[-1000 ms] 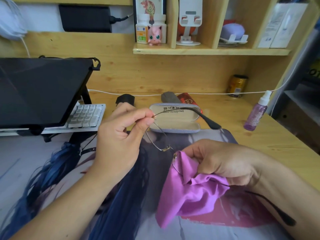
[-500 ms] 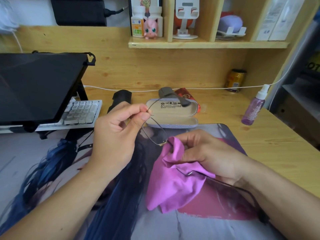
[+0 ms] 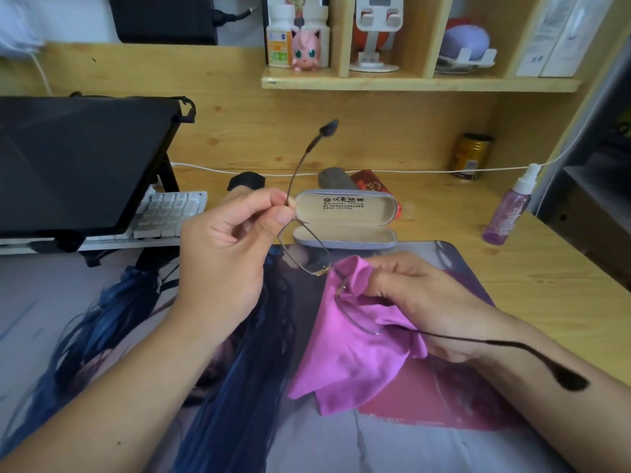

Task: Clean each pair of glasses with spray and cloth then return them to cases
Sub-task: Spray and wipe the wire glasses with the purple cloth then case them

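While the left hand (image 3: pixel 225 247) pinches the thin wire glasses (image 3: pixel 307 257) at the hinge between thumb and first finger, one arm of the glasses sticks up above those fingers and its dark tip points at the wooden wall. The right hand (image 3: pixel 420 302) has its fingers curled round a pink cloth (image 3: pixel 351 356), and it presses the cloth on one lens. The other lens shows bare between the two hands. The second arm of the glasses runs back along the right wrist. Most of the cloth hangs down under the right fingers, over a picture mat (image 3: pixel 444 404). Just behind the left fingertips an open glasses case (image 3: pixel 345 220) lies on the desk (image 3: pixel 563 302). Well off past the right hand stands a purple spray bottle (image 3: pixel 508 209). Farther out on the left side are a white keyboard (image 3: pixel 167 216) and a dark screen (image 3: pixel 82 162).
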